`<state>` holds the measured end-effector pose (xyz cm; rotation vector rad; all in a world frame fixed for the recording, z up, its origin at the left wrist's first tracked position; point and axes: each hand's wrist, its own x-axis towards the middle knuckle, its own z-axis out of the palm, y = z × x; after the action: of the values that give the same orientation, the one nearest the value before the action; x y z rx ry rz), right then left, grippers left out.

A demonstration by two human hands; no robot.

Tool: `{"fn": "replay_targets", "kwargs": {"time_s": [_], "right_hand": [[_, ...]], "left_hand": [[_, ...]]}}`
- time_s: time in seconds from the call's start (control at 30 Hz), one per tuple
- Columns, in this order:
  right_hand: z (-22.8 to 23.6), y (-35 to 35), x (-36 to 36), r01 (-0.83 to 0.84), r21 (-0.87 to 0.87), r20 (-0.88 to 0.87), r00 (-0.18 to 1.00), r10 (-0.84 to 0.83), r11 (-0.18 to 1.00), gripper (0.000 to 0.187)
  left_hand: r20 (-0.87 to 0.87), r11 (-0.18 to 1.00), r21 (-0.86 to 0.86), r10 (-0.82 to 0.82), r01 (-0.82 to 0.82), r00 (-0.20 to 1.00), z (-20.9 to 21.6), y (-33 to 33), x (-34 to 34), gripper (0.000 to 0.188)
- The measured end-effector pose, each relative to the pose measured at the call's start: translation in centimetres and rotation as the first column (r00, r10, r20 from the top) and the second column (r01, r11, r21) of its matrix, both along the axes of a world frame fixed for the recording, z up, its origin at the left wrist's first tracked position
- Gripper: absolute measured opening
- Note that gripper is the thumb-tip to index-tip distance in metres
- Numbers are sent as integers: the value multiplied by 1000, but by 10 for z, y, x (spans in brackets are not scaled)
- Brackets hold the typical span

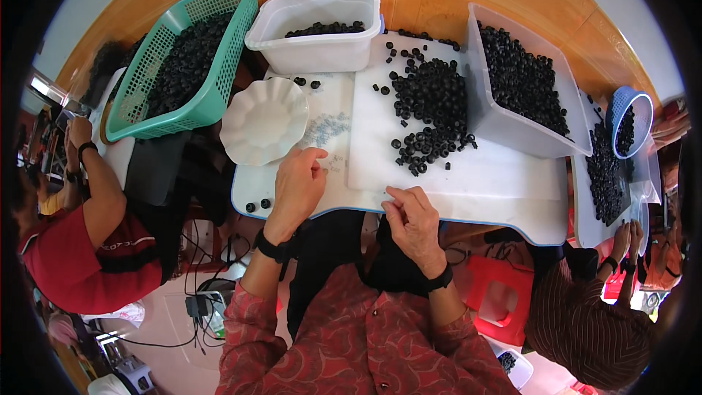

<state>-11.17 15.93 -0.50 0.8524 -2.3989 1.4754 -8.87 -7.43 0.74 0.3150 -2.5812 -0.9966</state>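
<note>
My left hand [298, 186] is over the front of the white table, its fingers curled inward; whatever they hold, if anything, is hidden. Just beyond it stands a pale dish with a wavy rim [265, 121], and nothing shows inside. Many tiny bluish-clear pieces [327, 129] lie scattered beside the dish. At the edge of a white board [373, 139], my right hand [415, 223] has its thumb and forefinger close together in a pinch; what is between them is too small to name. A heap of small black ring-like parts [431, 99] covers the board beyond it.
Black parts fill a green basket [245, 44], a grey-white bin [479, 102] and partly a white tub [314, 51]. A few black parts [258, 205] lie at the front left. People [102, 249] work on both sides. A red stool [499, 300] stands below, right.
</note>
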Motion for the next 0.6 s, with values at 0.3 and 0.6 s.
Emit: {"fn": "replay_targets", "kwargs": {"time_s": [0.3, 0.6], "right_hand": [[-2, -1, 1, -11, -6, 17, 1000, 12, 1000, 24], [0, -2, 3, 13, 6, 5, 1000, -13, 1000, 23]], "left_hand": [[43, 997, 81, 18, -21, 999, 3, 14, 18, 21], [28, 994, -112, 5, -2, 1000, 3, 18, 18, 5]]}}
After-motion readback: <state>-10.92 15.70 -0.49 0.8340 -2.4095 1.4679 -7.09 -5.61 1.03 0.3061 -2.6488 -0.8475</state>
